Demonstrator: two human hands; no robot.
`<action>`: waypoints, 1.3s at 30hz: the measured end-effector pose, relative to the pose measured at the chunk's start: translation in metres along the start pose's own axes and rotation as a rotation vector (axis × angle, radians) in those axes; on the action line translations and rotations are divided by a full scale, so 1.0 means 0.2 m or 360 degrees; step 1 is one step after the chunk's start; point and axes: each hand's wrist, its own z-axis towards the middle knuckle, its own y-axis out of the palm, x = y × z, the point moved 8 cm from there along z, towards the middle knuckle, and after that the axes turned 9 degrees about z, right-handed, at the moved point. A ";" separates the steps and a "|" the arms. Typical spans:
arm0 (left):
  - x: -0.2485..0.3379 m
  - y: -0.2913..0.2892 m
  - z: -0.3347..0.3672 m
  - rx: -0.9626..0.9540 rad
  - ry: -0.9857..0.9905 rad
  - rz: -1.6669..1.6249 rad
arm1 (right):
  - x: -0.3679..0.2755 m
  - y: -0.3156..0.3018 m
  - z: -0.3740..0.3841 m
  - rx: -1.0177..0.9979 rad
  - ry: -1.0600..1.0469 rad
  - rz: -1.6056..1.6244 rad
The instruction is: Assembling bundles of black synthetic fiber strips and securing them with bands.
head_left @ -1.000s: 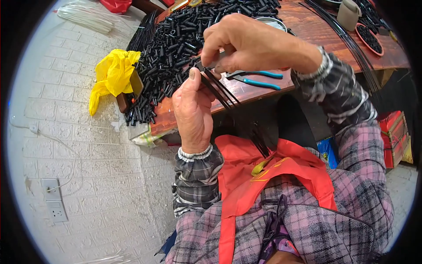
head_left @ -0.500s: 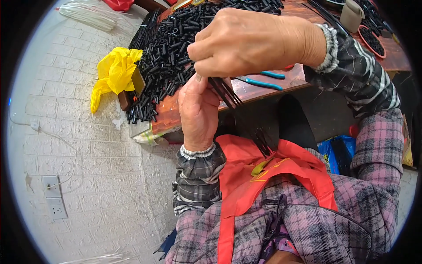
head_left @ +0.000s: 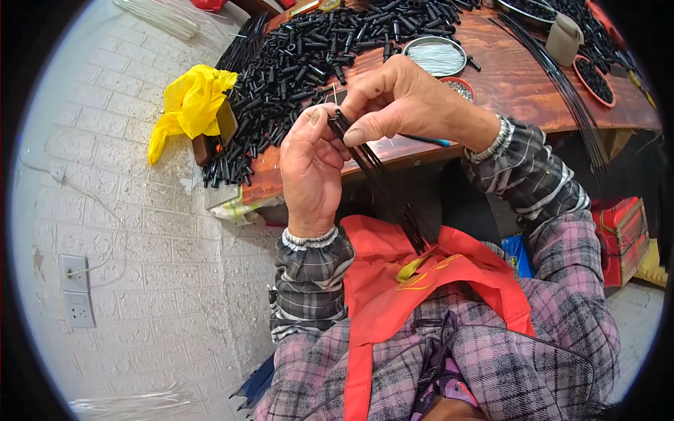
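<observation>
A bundle of thin black rods (head_left: 375, 172) slants from my fingers down over my red apron (head_left: 379, 281). My left hand (head_left: 312, 165), palm turned up, is closed around the bundle's upper end with its thumb bent over. From the right, my right hand (head_left: 414, 102) pinches the same end, its thumb lying along the rods. A thin pale wire-like piece (head_left: 335, 93) sticks up between the two hands; which fingers hold it is hidden. Partly covered by my right hand, a blue-handled tool (head_left: 432, 141) lies near the table's edge.
A heap of black tubular parts (head_left: 295, 77) covers the table's left side. Behind my right hand stand a round tray of pale thin sticks (head_left: 435, 57) and a small dish of metal bits (head_left: 460, 88). More black rods (head_left: 562, 88) overhang the edge at right. A yellow bag (head_left: 196, 102) hangs at left.
My right hand has turned and come down, its thumb now showing against the rods. The tray of pale sticks and the small dish have come into sight behind it. My left hand stays nearly in place.
</observation>
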 end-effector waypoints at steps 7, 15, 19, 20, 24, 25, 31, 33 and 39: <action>0.07 -0.06 -0.05 0.0147 0.0142 -0.0035 | -0.04 0.07 -0.04 0.0405 -0.0242 -0.0393; 0.08 -0.14 -0.09 0.0186 0.0315 -0.0213 | 0.08 0.12 -0.04 0.0510 -0.0019 0.0109; 0.06 -0.15 -0.07 0.0131 0.0320 -0.0210 | 0.13 0.12 -0.01 0.0452 0.0055 0.0108; 0.06 -0.14 -0.06 0.0127 0.0315 -0.0210 | 0.13 0.12 -0.01 0.0458 0.0057 0.0107; 0.05 -0.12 -0.04 0.0059 0.0264 -0.0314 | 0.12 0.14 0.00 0.0356 -0.0040 0.0153; 0.05 -0.12 -0.04 0.0062 0.0257 -0.0358 | 0.13 0.14 0.01 0.0316 -0.0043 0.0280; 0.04 -0.11 -0.04 -0.0105 0.0218 -0.0434 | 0.16 0.16 0.03 -0.0112 0.0166 0.0666; 0.02 -0.11 -0.04 -0.0069 0.0186 -0.0483 | 0.13 0.15 0.02 0.0011 0.0021 0.0684; -0.02 -0.12 -0.04 0.0021 0.0129 -0.0614 | 0.13 0.12 0.00 0.0207 -0.0028 0.0397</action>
